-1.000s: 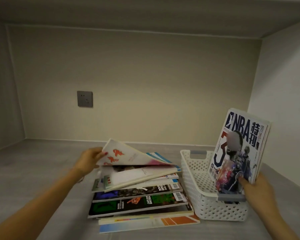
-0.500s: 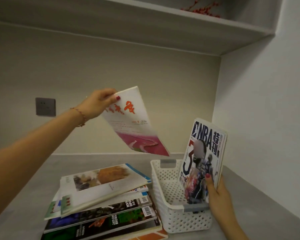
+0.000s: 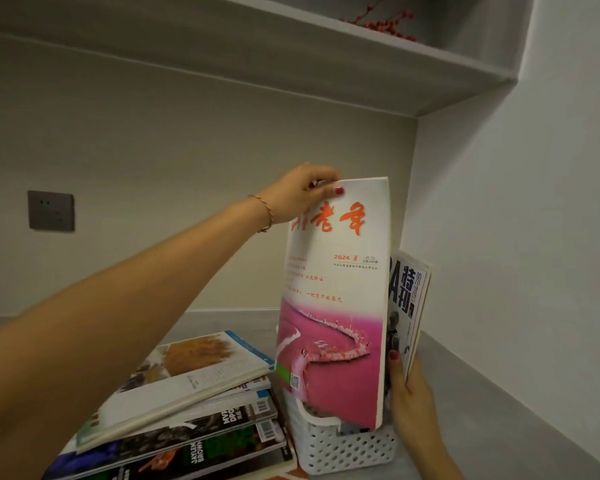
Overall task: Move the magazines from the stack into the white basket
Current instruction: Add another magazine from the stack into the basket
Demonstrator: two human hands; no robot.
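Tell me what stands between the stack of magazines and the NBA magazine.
In the head view, the pink-cover magazine stands upright between the stack and the NBA magazine, its lower end inside the white basket.

Grey countertop (image 3: 492, 441), magazine stack (image 3: 187, 420) touching white basket (image 3: 343, 452) on it

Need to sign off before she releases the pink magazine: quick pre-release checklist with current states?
1. Left hand grips the pink magazine at its top corner: ok.
2. Magazine's bottom edge is below the rim of the white basket: ok.
3. Bottom edge resting on the basket floor: cannot tell, hidden.
4. Right hand holds the NBA magazine upright behind the pink one: ok.
5. Room left in the basket for more: cannot tell.
6. Stack of magazines beside the basket is tidy: not ok, top copies are skewed.
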